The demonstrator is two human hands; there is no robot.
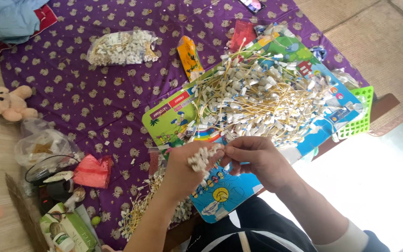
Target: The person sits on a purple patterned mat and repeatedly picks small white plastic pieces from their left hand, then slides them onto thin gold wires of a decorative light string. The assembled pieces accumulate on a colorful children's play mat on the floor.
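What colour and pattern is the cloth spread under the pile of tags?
The cloth is purple with small pale animal figures all over, seen in the head view.

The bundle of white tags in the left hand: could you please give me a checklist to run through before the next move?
1. Left hand grips the bundle of white tags: ok.
2. Right hand fingers meet the bundle: ok.
3. Loose tag pile within reach on the colourful board: ok.
4. Strings untangled: cannot tell.
5. Finished bunch beside the left forearm, apart from the pile: ok.

A purple patterned cloth (94,93) carries a colourful board (173,116) and a tag bag (121,47).
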